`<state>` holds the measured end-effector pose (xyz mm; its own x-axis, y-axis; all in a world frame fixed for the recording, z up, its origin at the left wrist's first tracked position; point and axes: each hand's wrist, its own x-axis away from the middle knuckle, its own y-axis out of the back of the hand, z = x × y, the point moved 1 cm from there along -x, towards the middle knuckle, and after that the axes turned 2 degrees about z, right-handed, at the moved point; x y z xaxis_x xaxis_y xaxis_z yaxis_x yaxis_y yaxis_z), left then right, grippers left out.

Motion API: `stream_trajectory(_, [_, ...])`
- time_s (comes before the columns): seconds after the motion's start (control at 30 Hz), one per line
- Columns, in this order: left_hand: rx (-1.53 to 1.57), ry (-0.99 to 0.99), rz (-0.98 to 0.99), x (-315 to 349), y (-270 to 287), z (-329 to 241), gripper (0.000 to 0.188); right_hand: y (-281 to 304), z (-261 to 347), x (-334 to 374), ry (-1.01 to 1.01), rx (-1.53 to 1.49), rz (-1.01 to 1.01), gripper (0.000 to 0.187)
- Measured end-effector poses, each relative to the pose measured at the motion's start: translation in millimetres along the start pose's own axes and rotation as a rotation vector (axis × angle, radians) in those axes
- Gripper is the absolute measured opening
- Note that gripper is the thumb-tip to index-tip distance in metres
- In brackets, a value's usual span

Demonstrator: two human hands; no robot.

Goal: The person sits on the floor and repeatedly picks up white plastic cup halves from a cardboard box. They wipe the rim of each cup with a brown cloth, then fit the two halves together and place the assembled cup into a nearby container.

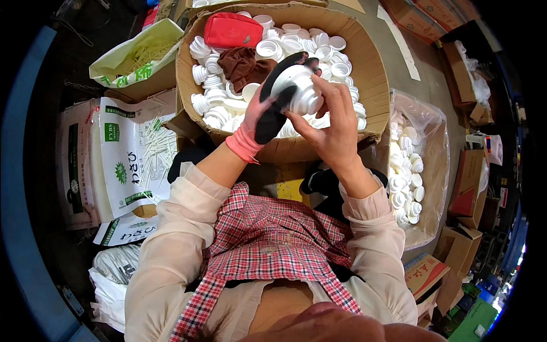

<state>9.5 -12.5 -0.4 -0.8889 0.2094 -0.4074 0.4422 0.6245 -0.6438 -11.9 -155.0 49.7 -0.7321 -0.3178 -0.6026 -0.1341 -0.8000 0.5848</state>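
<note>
My left hand point(266, 114), in a pink and black glove, is wrapped round a white stepped plastic cap point(303, 96) and holds it tilted. The bare fingers of my right hand point(335, 130) curl about the cap's narrower end, thumb below and forefinger above. Both hands are over the near part of a large cardboard box point(364, 60), which is heaped with similar white plastic caps point(216, 114). On the heap lie a red zipped pouch point(231, 31) and a crumpled brown cloth point(246, 67), just beyond my left hand.
At right, a plastic-lined box point(430, 171) holds more white caps point(405, 171). To the left, thin white sticks point(159, 145) lie on a printed white sack point(118, 154). Behind them a green-and-white bag point(105, 65) contains pale thin strips. Cardboard boxes point(470, 182) line the far right.
</note>
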Motion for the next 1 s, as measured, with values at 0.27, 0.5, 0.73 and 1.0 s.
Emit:
stream_trajectory(0.27, [-0.162,0.182,-0.075,-1,-13,-20,0.058,8,-27,-6,-0.401,-0.751,0.205,0.080])
stream_trajectory(0.5, [-0.322,0.160,0.004,2,-7,-18,0.061,10,-20,-5,-0.512,-0.884,0.251,0.059])
stream_trajectory(0.73, [-0.454,0.163,0.025,5,5,-26,0.065,-5,-26,-6,-0.396,-0.879,0.286,0.055])
stream_trajectory(1.0, [-0.608,-0.032,-0.015,9,4,0,0.060,-45,-35,-15,-0.862,-1.012,-0.234,0.062])
